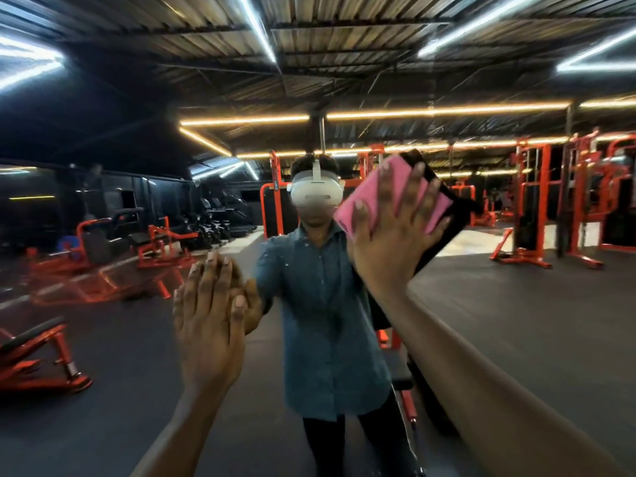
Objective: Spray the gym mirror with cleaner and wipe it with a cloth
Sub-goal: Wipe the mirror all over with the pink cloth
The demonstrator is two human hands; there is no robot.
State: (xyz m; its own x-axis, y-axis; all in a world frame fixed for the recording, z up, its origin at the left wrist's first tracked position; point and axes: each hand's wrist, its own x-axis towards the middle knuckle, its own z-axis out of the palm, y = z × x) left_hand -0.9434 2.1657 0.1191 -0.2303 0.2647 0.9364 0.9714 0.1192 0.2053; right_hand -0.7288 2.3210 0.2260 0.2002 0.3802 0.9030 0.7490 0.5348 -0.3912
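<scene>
Right now your pink folded cloth (385, 197) sits flat against the large gym mirror (516, 304), up high and right of centre, pinned there by your right hand (395, 235) with its fingers spread straight across the fabric. Your left hand (206, 325) lies lower and to the left, fingers straight and together, palm laid on the glass and holding nothing. Both hands are well apart. Your reflection in a blue-grey button shirt (323, 321) and white headset (315, 192) stands between them, with orange weight machines (530, 208) behind.
</scene>
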